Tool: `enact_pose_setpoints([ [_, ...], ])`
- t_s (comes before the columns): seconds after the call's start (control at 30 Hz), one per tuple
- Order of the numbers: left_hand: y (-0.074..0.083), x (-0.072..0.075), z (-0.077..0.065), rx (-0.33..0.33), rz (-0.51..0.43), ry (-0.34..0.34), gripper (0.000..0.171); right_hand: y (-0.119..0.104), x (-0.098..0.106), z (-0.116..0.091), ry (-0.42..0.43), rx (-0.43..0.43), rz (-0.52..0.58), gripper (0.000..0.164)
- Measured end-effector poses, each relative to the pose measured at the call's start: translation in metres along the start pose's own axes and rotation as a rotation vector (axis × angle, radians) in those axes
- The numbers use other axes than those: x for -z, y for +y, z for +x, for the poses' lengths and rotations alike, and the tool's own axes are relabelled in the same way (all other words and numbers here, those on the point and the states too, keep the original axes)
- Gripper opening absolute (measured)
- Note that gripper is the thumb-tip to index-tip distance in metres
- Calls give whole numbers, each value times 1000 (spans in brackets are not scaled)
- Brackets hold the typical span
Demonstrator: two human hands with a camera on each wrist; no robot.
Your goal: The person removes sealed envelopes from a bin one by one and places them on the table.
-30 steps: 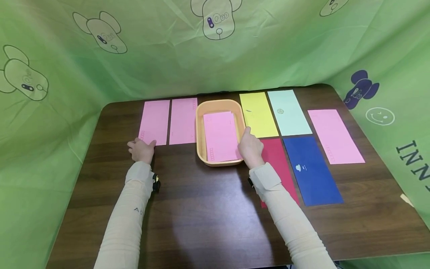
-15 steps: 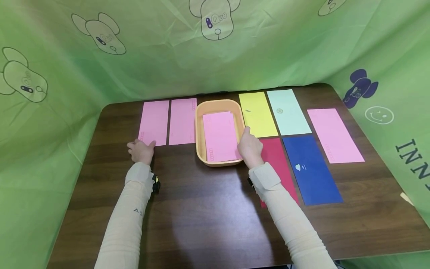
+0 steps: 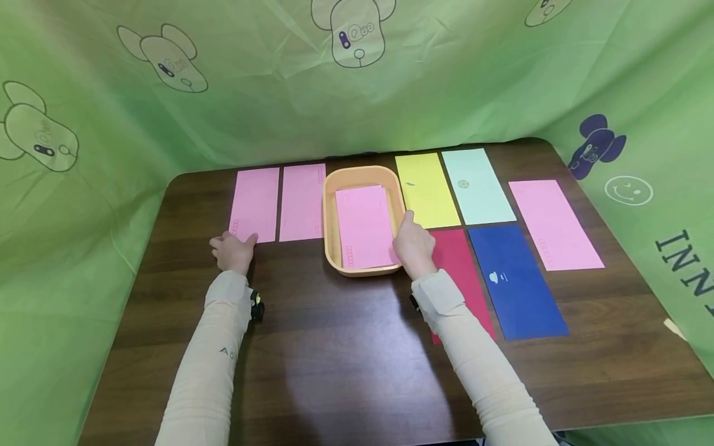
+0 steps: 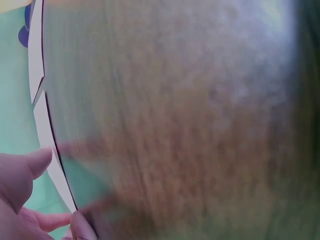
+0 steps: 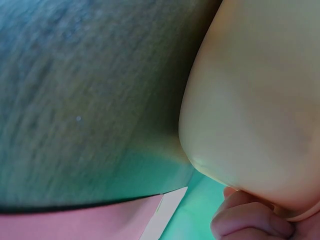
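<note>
In the head view my left hand (image 3: pixel 232 251) lies at the near end of the leftmost pink envelope (image 3: pixel 255 201). The left wrist view has its thumb (image 4: pixel 39 162) on the envelope's edge and other fingertips by the corner. My right hand (image 3: pixel 415 246) holds the right rim of a shallow orange plastic tray (image 3: pixel 330 238). Curled fingers (image 5: pixel 250 219) show beneath the tray wall (image 5: pixel 250 100) in the right wrist view. Inside the tray lies a stack of pink envelopes (image 3: pixel 365 226). A second pink envelope (image 3: pixel 302 201) sits between the leftmost one and the tray.
Right of the tray lie a yellow envelope (image 3: pixel 432 192), a pale mint envelope (image 3: pixel 481 186), a red envelope (image 3: pixel 460 263) partly under my right forearm, a blue envelope (image 3: pixel 519 285) and another pink envelope (image 3: pixel 558 226). Green printed cloth (image 3: pixel 268 93) hangs behind the wooden table (image 3: pixel 334 359).
</note>
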State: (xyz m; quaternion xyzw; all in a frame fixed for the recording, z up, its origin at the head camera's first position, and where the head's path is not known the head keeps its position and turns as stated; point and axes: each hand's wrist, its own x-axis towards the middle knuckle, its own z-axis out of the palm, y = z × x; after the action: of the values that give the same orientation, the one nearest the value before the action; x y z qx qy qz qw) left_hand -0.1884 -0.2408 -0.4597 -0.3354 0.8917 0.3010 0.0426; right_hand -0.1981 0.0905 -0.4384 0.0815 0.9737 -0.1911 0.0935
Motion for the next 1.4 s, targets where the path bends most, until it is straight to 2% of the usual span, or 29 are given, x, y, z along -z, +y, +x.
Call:
enact_pose_setpoints([
  [0.2,1,-3,-4,-5,0,46,74,0,-1,0,3,9,-11,23],
  [0.37,21,-6,-13,-96,2,100,65,0,-2,-1,8,8,-10,22],
  [0.43,31,-8,-18,-147,1,90,61,0,-1,-1,11,9,-7,22],
  [0.63,61,-15,-36,-264,-5,-34,52,0,0,-2,12,11,-3,22],
  [0.73,72,-18,-47,-308,-17,-72,49,0,0,-2,9,11,-7,23],
  [1.03,100,-35,-82,-452,29,-57,39,-2,1,-1,0,3,-11,25],
  [1.27,109,-46,-100,-588,134,41,31,-2,0,0,-9,5,-12,29],
  [1.4,113,-50,-109,-633,162,15,30,-2,1,0,-12,-2,-14,30],
])
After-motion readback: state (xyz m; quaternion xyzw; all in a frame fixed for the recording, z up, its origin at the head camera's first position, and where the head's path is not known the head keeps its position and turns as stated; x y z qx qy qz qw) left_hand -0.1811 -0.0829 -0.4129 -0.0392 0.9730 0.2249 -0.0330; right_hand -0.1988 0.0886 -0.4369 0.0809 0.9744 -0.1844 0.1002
